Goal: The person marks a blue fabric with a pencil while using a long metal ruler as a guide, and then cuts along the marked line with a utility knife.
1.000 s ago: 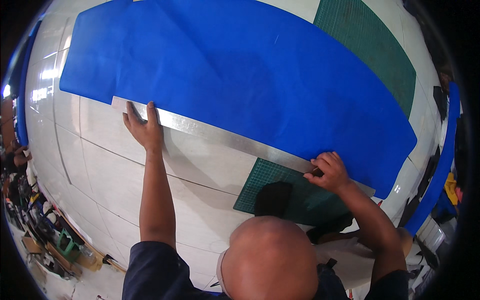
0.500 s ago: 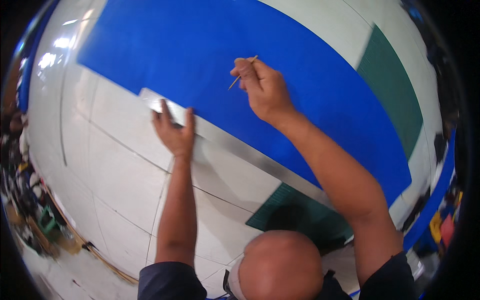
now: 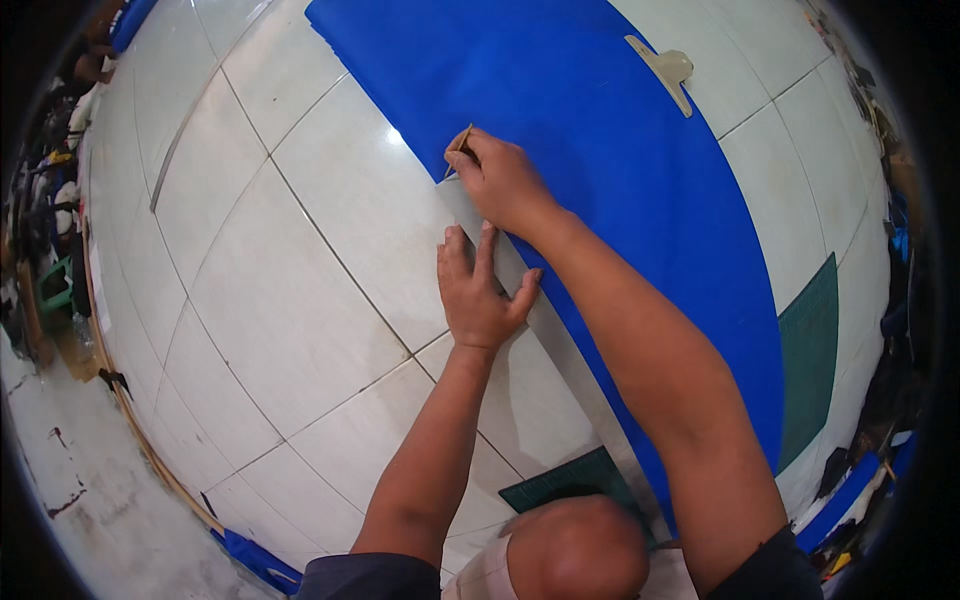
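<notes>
A large blue sheet (image 3: 650,220) lies on the pale tiled surface. Along its left edge runs a long silvery straightedge (image 3: 590,385). My left hand (image 3: 475,300) rests on the straightedge with fingers spread and pressed down. Just beyond it, at the straightedge's far end, my right hand (image 3: 505,185) pinches a thin tan pointed stick-like tool (image 3: 468,132). The tool's tip is at the corner where the sheet's edge meets the straightedge. Whether it touches the sheet I cannot tell.
A beige bulldog clip (image 3: 668,72) grips the sheet's far right edge. One green cutting mat (image 3: 810,345) shows at right; another (image 3: 585,475) lies near my knee (image 3: 580,550). A thin strip (image 3: 190,115) lies at far left. Someone's arm (image 3: 95,68) shows at top left.
My view has turned, so the sheet's edge runs more steeply. My right hand has come from above the sheet to the straightedge's far end. The clip has come into view.
</notes>
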A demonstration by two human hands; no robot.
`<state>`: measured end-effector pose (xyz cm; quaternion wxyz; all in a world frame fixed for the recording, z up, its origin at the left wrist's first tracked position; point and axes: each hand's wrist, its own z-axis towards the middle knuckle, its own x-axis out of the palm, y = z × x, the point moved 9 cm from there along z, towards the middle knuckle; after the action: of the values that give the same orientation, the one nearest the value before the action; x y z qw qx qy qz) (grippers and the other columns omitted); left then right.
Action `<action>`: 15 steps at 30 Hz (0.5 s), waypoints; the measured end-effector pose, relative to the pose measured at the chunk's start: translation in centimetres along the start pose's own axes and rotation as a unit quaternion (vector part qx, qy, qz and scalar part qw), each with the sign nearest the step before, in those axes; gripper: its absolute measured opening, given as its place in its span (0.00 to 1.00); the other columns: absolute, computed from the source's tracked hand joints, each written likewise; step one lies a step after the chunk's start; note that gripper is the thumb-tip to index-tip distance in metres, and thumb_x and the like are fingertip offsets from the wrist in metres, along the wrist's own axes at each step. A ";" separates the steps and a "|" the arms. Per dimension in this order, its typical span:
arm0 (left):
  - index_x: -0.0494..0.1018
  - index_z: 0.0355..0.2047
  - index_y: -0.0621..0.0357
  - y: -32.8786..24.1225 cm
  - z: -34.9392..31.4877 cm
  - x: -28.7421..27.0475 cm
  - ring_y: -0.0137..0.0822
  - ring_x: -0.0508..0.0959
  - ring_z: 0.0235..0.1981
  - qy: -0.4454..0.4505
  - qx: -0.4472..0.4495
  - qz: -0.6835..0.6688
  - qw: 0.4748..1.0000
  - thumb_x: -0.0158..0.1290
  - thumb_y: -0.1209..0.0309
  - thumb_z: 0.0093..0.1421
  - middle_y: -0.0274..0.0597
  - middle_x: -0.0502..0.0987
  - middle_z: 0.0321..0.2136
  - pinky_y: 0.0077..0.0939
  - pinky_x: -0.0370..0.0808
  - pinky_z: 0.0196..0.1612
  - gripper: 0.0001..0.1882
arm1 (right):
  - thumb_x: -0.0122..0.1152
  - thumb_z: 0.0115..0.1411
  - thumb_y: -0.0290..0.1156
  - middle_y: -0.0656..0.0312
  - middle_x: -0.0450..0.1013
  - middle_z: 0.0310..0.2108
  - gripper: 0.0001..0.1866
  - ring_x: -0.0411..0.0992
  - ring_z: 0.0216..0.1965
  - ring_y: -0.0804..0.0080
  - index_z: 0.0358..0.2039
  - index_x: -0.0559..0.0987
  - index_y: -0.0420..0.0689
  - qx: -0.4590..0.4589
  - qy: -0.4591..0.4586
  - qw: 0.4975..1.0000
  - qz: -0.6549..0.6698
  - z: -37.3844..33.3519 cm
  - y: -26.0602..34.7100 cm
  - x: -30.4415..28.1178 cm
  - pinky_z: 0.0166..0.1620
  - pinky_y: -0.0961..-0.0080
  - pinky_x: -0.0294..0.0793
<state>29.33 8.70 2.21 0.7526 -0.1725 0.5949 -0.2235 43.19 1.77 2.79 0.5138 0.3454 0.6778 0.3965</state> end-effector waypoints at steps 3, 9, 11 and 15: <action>0.67 0.61 0.56 0.1 -0.1 0.1 0.66 0.64 0.58 0.005 -0.004 0.005 1.000 0.65 0.53 0.47 0.68 0.62 0.58 0.54 0.59 0.64 0.42 | 0.54 0.66 0.37 0.54 0.78 0.33 0.12 0.76 0.35 0.57 0.39 0.78 0.42 -0.028 -0.009 0.999 -0.022 -0.2 0.4 0.0 0.40 0.65 0.73; 0.68 0.59 0.56 0.0 0.0 0.1 0.66 0.63 0.58 0.011 -0.011 0.001 1.000 0.65 0.54 0.47 0.68 0.62 0.58 0.54 0.59 0.64 0.40 | 0.52 0.65 0.37 0.55 0.77 0.34 0.11 0.76 0.37 0.55 0.38 0.77 0.44 -0.048 -0.014 0.997 -0.055 -0.2 0.5 0.1 0.42 0.63 0.73; 0.68 0.59 0.57 -0.1 -0.1 0.2 0.66 0.63 0.59 0.013 -0.011 0.005 1.000 0.65 0.54 0.47 0.68 0.62 0.58 0.54 0.59 0.63 0.40 | 0.52 0.65 0.37 0.54 0.77 0.34 0.12 0.75 0.37 0.54 0.38 0.77 0.43 -0.059 -0.058 0.994 -0.067 -0.4 0.7 -0.3 0.42 0.63 0.73; 0.68 0.59 0.59 0.1 -0.1 0.3 0.67 0.63 0.59 0.018 -0.012 -0.003 1.000 0.65 0.54 0.47 0.69 0.62 0.58 0.53 0.59 0.63 0.41 | 0.52 0.65 0.35 0.54 0.77 0.34 0.10 0.75 0.38 0.54 0.39 0.77 0.43 -0.021 -0.016 0.998 -0.054 -0.4 0.2 0.1 0.43 0.63 0.73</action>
<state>29.31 8.58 1.92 0.7387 -0.1794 0.6108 -0.2214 42.74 1.89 2.97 0.5524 0.3038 0.6787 0.3767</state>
